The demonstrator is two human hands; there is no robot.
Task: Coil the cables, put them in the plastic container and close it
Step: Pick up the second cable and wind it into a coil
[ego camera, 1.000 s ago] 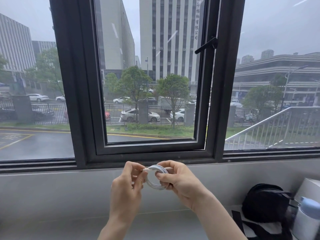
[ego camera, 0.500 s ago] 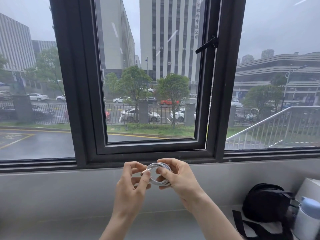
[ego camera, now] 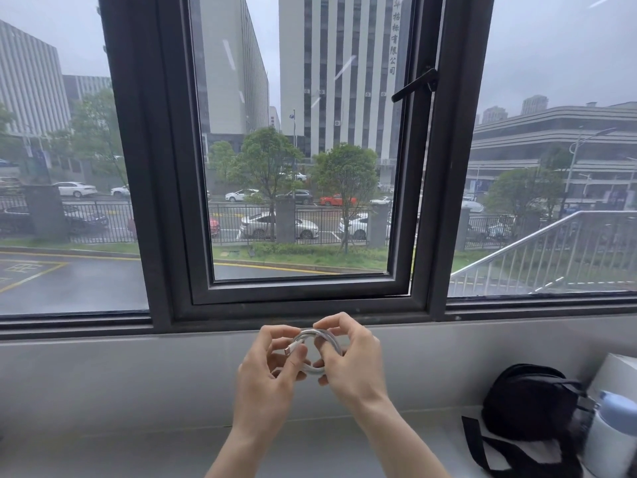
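Observation:
A white cable (ego camera: 322, 336) is wound into a small round coil, held up in front of the wall below the window. My right hand (ego camera: 355, 363) pinches the coil's right side between thumb and fingers. My left hand (ego camera: 267, 374) grips the loose end, and the cable's plug (ego camera: 291, 350) sticks out between its thumb and forefinger toward the inside of the coil. No plastic container is in view.
A black pouch (ego camera: 527, 405) with a strap lies on the grey counter (ego camera: 138, 453) at the right. Beside it stand a white and blue bottle (ego camera: 612, 439) and a white box (ego camera: 617, 374). A dark-framed window (ego camera: 300, 298) rises behind my hands.
My left hand has shifted its grip along the loose end, and the plug now points into the coil. The coil has tilted slightly between my hands.

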